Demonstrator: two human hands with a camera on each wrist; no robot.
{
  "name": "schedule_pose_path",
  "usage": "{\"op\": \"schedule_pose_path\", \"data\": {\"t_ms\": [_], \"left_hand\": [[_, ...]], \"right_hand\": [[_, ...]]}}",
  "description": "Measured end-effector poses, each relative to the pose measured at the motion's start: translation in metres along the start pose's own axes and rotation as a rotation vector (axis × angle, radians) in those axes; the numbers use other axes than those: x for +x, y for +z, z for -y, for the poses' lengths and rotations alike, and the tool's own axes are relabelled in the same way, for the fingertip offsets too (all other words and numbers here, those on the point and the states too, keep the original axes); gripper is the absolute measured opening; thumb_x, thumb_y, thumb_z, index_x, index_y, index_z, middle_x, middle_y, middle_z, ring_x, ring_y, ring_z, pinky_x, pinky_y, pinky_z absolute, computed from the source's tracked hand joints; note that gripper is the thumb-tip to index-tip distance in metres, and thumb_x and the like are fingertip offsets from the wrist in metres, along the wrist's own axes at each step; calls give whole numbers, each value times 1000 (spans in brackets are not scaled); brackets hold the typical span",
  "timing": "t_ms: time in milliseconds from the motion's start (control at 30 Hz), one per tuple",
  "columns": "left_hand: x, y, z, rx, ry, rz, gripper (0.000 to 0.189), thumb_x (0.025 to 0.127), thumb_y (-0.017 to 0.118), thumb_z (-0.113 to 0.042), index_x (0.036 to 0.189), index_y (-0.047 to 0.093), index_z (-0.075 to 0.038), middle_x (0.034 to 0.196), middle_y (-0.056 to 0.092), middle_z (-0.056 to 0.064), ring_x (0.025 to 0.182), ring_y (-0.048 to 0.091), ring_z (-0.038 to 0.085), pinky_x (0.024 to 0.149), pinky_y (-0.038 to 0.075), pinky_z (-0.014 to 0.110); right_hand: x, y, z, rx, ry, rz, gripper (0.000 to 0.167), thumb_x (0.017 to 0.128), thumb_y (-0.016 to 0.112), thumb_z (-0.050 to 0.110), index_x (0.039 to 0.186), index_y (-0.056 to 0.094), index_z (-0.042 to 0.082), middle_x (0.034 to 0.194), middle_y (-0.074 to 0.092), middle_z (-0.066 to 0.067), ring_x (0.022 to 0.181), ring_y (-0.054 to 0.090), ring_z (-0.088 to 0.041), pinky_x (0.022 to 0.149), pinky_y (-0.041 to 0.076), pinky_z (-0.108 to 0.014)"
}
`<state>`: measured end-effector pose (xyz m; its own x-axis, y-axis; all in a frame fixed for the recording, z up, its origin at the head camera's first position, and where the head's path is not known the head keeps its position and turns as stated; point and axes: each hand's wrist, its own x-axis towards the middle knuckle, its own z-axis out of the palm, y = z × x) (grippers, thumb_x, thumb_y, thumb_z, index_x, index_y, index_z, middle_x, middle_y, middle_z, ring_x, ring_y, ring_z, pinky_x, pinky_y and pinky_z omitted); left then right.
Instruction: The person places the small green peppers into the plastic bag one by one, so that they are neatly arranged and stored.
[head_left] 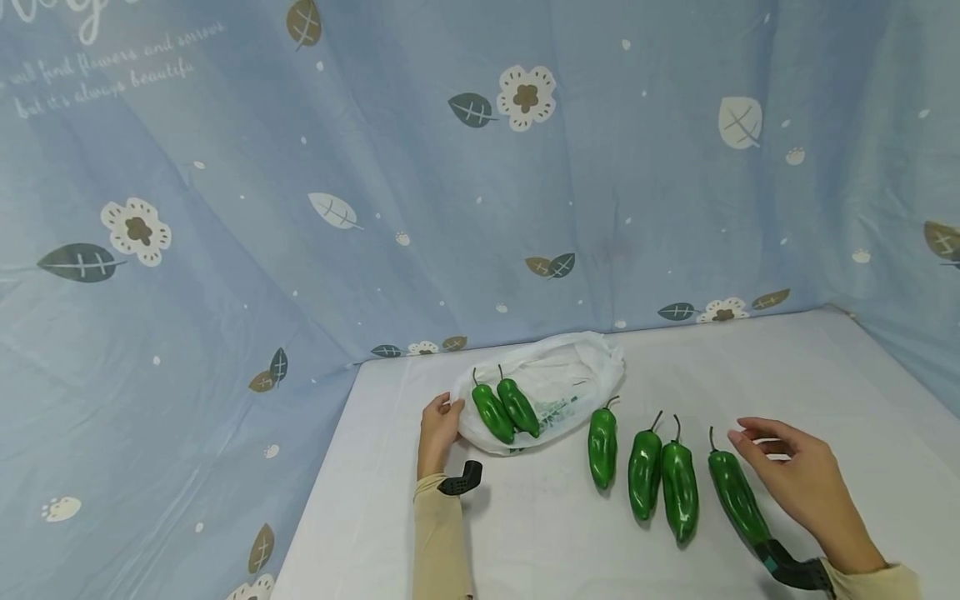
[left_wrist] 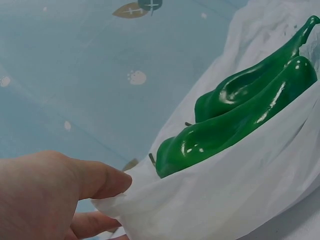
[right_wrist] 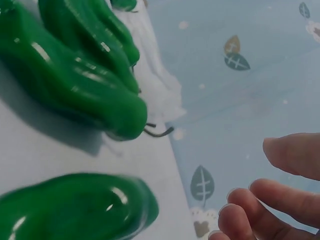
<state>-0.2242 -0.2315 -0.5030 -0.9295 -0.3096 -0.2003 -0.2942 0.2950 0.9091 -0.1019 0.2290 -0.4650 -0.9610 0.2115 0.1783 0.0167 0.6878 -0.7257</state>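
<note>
A white plastic bag [head_left: 585,367] lies flat on the table, with two green peppers [left_wrist: 240,105] resting on it. My left hand [head_left: 439,429] pinches the bag's near-left edge between thumb and fingers, as the left wrist view shows. To the right of the bag, several more green peppers lie in a loose row, stems pointing away: one pepper [head_left: 602,447] close to the bag, a pair side by side, and the rightmost pepper [head_left: 735,496]. Just right of that last pepper's stem hovers my right hand [head_left: 798,475], fingers loosely bent, holding nothing.
The white tabletop [head_left: 540,525] meets a blue curtain [head_left: 420,208] printed with leaves and flowers at its back and sides. A black wrist mount [head_left: 791,568] on the right arm overlaps the rightmost pepper's lower end in the head view.
</note>
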Motion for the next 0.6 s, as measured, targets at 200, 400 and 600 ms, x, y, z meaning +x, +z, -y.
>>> {"op": "schedule_pose_path", "data": {"t_ms": [200,400,600], "left_hand": [[1,0,0,5,-5,-11,55,103,59,-29,150,51,-3,143,59,25,118,66,34,74,58,30],[2,1,0,4,-4,-13,55,103,59,-29,150,51,-3,142,59,25,118,66,35,74,58,30],[2,0,1,-2,3,2,55,104,58,-29,151,49,-3,145,57,25,121,65,36,77,59,32]], "right_hand": [[-4,1,-9,-38,27,30,46,99,71,30,125,67,-7,110,71,-30,87,69,-34,57,45,-18],[-7,4,-16,-61,63,52,50,98,72,32,124,66,-9,107,71,-30,87,69,-39,58,46,-24],[-8,4,-21,-73,82,107,53,98,71,35,126,65,-10,106,72,-29,86,71,-36,60,46,-26]]}}
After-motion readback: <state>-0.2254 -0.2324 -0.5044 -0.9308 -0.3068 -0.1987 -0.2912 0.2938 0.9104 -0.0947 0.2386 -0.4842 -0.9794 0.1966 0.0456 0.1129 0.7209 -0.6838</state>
